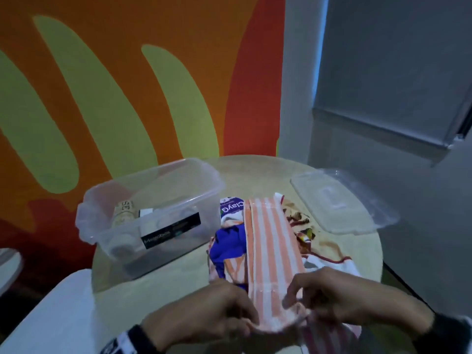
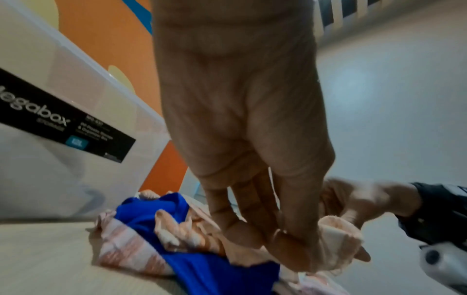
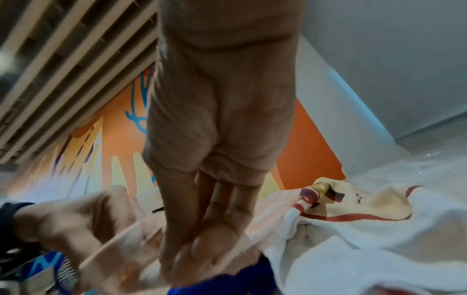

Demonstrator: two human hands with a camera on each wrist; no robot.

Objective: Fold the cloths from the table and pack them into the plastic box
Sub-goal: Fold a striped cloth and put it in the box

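Hands: both at the near edge of the round bench (image 1: pixel 255 175), pinching the near end of the orange-and-white striped cloth.
Left hand (image 1: pixel 204 310): fingers curled, thumb and fingertips closed on the striped cloth's near left corner; dark wrist strap below.
Right hand (image 1: pixel 339 295): fingers bent down, gripping the same end just beside the left; dark cuff at the wrist.
Striped cloth (image 1: pixel 268 241): stretched as a long narrow band from the hands away across the bench, lying over the heap of other cloths.
Blue cloth (image 1: pixel 226 244): crumpled, just left of the striped band, partly tucked under it; seen from the left wrist low on the bench beside the box.
White cloth (image 1: pixel 329 261): red-edged with a printed figure, spread right of the band, part of it under the right hand.
Printed piece (image 1: pixel 232 208): white and purple with lettering, at the far end of the heap, touching the box's near corner.
Plastic box (image 1: pixel 153 200): clear, open, standing on the left of the bench with a black label (image 1: pixel 170 232) on its front; some items inside, blurred through the wall.
Lid (image 1: pixel 342 203): clear, lying flat on the far right of the bench, well apart from the box.
Backdrop: wall (image 1: pixel 127 72) painted orange with yellow-green shapes; grey wall to the right.
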